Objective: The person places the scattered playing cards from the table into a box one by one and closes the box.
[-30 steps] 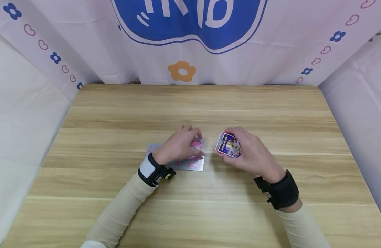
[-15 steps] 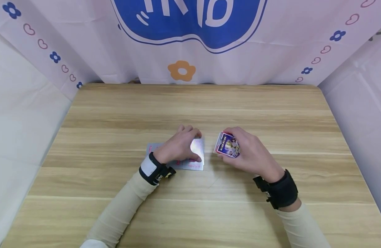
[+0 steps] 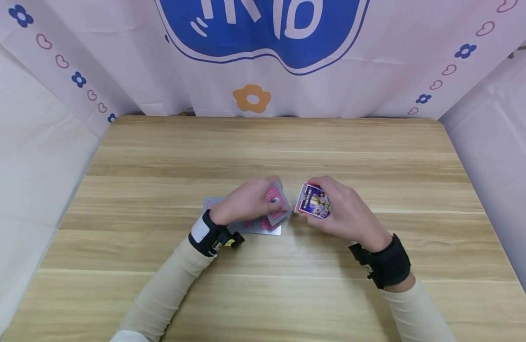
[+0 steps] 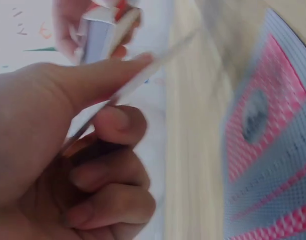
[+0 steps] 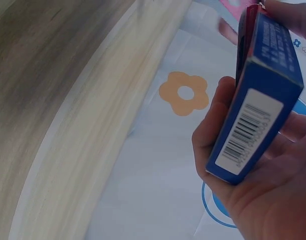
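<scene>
A playing card (image 3: 277, 194) with a red-patterned back is pinched between the thumb and fingers of my left hand (image 3: 249, 203), tilted above other cards. In the left wrist view the pinched card (image 4: 163, 57) shows nearly edge-on and blurred; whether it is a single card cannot be told. Beneath that hand, face-down playing cards (image 3: 269, 229) lie on the table, partly covered. To their right, my right hand (image 3: 352, 211) grips a blue card box (image 3: 316, 202) with a trophy picture. Its barcode end (image 5: 249, 135) faces the right wrist camera. The box's opening points toward the left hand.
The wooden table (image 3: 263, 294) extends around both hands. A white printed curtain (image 3: 181, 90) hangs behind its far edge, and white cloth (image 3: 36, 156) stands at the sides.
My left thumb and fingers have closed on a card, and it has been lifted and tilted to the right toward the box. The right hand with the card box has stayed nearly still.
</scene>
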A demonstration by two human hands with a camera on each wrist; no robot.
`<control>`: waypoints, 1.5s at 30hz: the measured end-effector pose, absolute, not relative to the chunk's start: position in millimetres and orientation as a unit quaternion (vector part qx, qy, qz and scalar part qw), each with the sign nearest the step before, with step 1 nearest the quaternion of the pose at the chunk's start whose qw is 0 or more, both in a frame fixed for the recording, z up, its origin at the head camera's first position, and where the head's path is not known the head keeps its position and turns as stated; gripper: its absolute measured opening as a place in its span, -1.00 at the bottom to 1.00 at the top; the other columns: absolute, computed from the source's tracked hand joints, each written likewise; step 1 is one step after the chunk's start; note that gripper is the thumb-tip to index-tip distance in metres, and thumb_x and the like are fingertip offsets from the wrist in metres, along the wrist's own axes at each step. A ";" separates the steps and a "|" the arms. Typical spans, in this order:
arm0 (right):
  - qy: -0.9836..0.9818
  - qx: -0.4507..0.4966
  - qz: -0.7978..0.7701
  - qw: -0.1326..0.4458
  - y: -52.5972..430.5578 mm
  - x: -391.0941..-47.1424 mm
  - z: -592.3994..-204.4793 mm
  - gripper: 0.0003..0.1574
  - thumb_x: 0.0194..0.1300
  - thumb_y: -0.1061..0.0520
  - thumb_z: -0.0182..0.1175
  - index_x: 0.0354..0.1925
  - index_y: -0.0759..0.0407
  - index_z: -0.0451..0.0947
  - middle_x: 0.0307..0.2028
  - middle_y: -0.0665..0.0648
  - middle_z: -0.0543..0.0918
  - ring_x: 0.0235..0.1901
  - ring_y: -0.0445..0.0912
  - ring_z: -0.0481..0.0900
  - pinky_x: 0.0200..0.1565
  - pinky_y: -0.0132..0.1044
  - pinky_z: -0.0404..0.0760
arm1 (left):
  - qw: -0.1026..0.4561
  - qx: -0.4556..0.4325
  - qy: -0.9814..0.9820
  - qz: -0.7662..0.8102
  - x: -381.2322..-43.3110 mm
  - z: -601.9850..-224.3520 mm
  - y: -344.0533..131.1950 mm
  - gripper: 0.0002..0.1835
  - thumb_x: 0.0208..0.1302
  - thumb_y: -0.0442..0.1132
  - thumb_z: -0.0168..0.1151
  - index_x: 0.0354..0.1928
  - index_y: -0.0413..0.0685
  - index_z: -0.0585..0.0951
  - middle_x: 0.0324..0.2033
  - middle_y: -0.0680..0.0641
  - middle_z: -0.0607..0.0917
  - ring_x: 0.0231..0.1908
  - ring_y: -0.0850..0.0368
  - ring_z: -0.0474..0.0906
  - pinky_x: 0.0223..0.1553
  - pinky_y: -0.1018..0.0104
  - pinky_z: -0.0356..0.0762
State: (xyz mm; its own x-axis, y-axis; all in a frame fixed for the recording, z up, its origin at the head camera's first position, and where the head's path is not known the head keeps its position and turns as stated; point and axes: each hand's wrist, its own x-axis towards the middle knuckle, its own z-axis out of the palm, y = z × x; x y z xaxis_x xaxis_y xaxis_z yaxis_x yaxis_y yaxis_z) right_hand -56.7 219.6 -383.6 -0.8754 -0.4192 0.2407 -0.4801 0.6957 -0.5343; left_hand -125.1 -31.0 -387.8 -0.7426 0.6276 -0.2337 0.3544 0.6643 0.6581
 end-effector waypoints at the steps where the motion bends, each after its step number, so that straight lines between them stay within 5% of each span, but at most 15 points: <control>1: -0.919 0.245 0.305 0.050 219.5 -56.6 -383.7 -0.09 0.08 -0.04 0.63 0.27 0.28 0.47 0.06 0.21 0.70 -0.15 -0.05 0.69 -0.12 -0.13 0.77 | 0.225 0.273 0.879 0.319 -124.7 -386.0 -31.4 -0.67 0.41 0.02 0.41 -0.04 0.02 0.52 -0.45 0.04 0.62 -0.51 0.21 0.54 -0.49 0.33 0.50; 15: -0.920 0.242 0.305 0.048 220.1 -55.6 -383.1 -0.08 0.10 -0.09 0.61 0.28 0.25 0.47 0.06 0.19 0.70 -0.15 -0.07 0.69 -0.12 -0.17 0.77 | 0.193 0.180 0.852 0.452 -122.2 -369.4 -33.6 -0.60 0.43 0.00 0.39 0.13 0.05 0.48 -0.30 -0.05 0.66 -0.40 0.11 0.58 -0.43 0.32 0.52; 24: -0.920 0.246 0.302 0.041 217.3 -55.6 -383.2 -0.10 0.09 -0.05 0.62 0.27 0.26 0.47 0.05 0.19 0.70 -0.16 -0.08 0.67 -0.14 -0.20 0.75 | 0.188 0.179 0.823 0.505 -117.3 -373.4 -26.0 -0.62 0.43 -0.09 0.40 0.13 0.00 0.49 -0.24 -0.07 0.73 -0.36 0.13 0.68 -0.37 0.28 0.66; 45: -0.916 0.247 0.312 0.050 214.9 -55.2 -384.8 -0.11 0.09 -0.01 0.63 0.26 0.30 0.47 0.05 0.22 0.70 -0.16 -0.06 0.68 -0.13 -0.17 0.77 | 0.129 0.197 0.820 0.522 -101.9 -384.7 -6.7 -0.67 0.53 -0.09 0.27 0.14 -0.07 0.44 -0.26 -0.06 0.65 -0.43 0.16 0.53 -0.42 0.32 0.54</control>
